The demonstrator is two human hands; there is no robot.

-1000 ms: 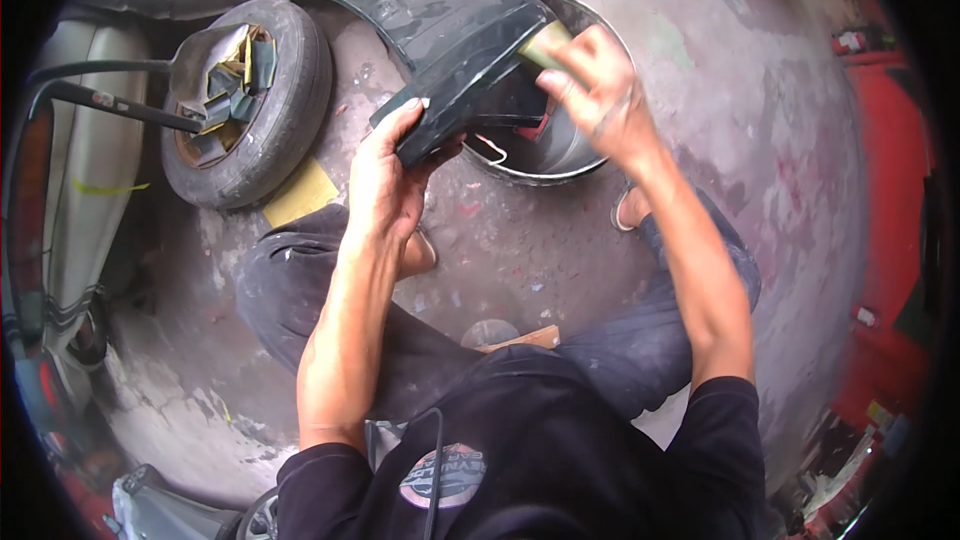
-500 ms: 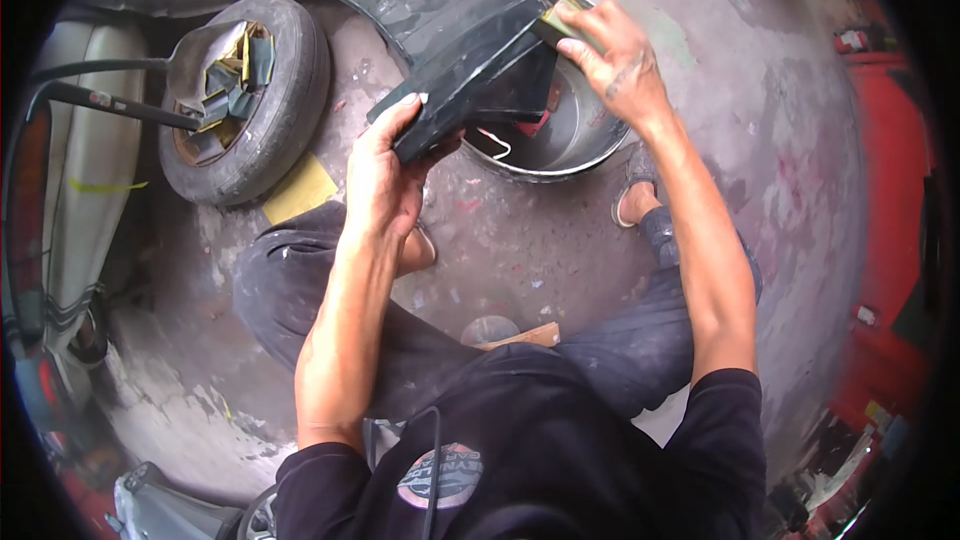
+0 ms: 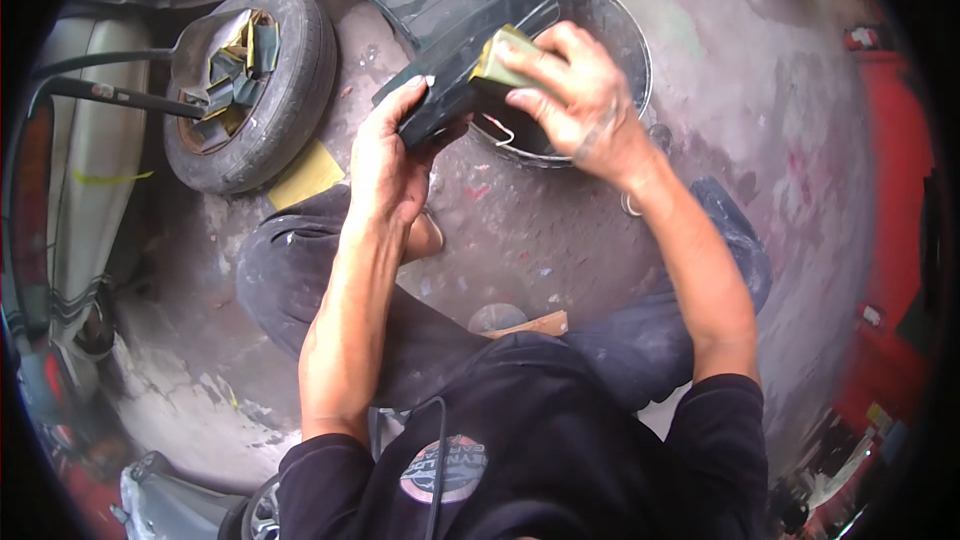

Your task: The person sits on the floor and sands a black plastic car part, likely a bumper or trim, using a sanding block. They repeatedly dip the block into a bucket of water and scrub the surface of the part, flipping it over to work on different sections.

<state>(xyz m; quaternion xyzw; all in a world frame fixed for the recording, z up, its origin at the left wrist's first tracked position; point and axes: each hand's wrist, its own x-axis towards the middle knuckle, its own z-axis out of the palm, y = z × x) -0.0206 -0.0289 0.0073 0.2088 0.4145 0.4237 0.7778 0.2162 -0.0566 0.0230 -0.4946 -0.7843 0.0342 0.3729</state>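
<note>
A dark car fender (image 3: 440, 2) stretches from the far left toward me, its narrow near end tilted up. My left hand (image 3: 390, 155) grips that near end, thumb on top and fingers curled underneath. My right hand (image 3: 585, 100) is closed on a folded piece of sandpaper (image 3: 508, 52), yellowish with a dark underside, held along the fender's right edge. Whether a block sits inside the fold I cannot tell. Below and right of the fender stands a round dark tub (image 3: 645, 50), partly hidden by the fender and my right hand.
A tyre on a rim (image 3: 305, 110) lies to the left, with several used sandpaper pieces (image 3: 240, 70) in its centre. Beside it are a yellow sheet (image 3: 308, 176) and a black bent bar (image 3: 120, 95). A wood strip (image 3: 540, 325) lies between my legs. Something large and red (image 3: 890, 200) stands right.
My right hand has drawn the sandpaper along the fender's edge, toward me and to the left, closer to my left hand. The left hand keeps its grip in nearly the same place.
</note>
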